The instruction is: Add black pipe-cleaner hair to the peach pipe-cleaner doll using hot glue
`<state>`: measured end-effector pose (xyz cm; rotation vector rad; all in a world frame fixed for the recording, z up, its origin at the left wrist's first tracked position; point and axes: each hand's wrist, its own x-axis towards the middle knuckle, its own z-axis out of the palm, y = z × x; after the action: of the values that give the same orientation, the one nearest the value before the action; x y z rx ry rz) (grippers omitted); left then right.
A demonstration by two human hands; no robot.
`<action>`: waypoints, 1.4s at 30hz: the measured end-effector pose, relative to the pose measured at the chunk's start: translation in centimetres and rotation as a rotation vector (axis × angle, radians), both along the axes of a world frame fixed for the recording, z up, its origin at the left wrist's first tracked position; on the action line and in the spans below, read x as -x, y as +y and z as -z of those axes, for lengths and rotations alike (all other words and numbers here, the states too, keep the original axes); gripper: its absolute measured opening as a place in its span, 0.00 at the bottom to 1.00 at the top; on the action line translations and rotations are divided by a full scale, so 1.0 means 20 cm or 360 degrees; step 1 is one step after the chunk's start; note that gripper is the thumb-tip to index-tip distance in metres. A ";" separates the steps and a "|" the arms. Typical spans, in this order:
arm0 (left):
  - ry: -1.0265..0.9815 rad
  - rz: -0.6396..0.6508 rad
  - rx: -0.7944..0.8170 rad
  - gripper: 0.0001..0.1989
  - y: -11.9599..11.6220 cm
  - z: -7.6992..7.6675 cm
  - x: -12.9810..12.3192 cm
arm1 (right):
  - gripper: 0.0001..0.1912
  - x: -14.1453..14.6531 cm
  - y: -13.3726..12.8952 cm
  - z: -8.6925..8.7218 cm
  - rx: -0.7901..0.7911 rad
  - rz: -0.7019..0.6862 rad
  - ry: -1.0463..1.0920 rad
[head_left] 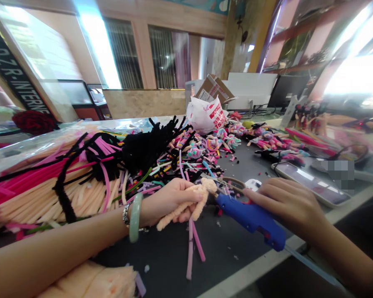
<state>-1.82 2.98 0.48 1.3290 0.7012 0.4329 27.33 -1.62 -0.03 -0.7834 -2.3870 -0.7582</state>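
Note:
My left hand (180,200) pinches a fuzzy peach pipe-cleaner figure (208,185), with its bent strands hanging below my fingers. Pink and lilac stems (190,252) hang down under the same hand. In my right hand (289,200) is a blue glue gun (250,215); its handle is mostly hidden by my fingers. The nozzle points left and meets the figure, though actual contact is hard to make out. From the gun's rear end a pale translucent glue stick (311,265) sticks out.
Bundled peach stems (34,203) and black stems (143,145) lie left. Small colourful figures (217,142) and cut pieces spread behind my hands. A white bag (207,114) stands at the back. A phone (311,182) lies right; another peach bundle (96,281) is near the front.

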 end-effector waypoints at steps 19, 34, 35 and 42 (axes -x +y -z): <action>0.0276 0.0012 -0.0248 0.13 -0.03 -0.01 -0.02 | 0.12 0.00 0.00 0.01 -0.0014 0.0028 -0.0063; 0.0460 -0.0032 -0.0549 0.14 -0.04 -0.03 -0.01 | 0.12 -0.01 0.02 0.00 -0.0009 0.0012 -0.0007; 0.0471 -0.0035 -0.0560 0.14 -0.04 -0.03 -0.01 | 0.11 -0.01 0.02 0.00 -0.0016 0.0013 -0.0007; 0.0485 -0.0077 -0.0628 0.13 -0.04 -0.02 -0.01 | 0.13 -0.02 0.02 0.00 -0.0035 0.0034 -0.0014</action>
<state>-1.67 2.10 0.83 1.7767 0.9342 0.4253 27.77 -1.21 -0.05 -0.7997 -2.3773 -0.7967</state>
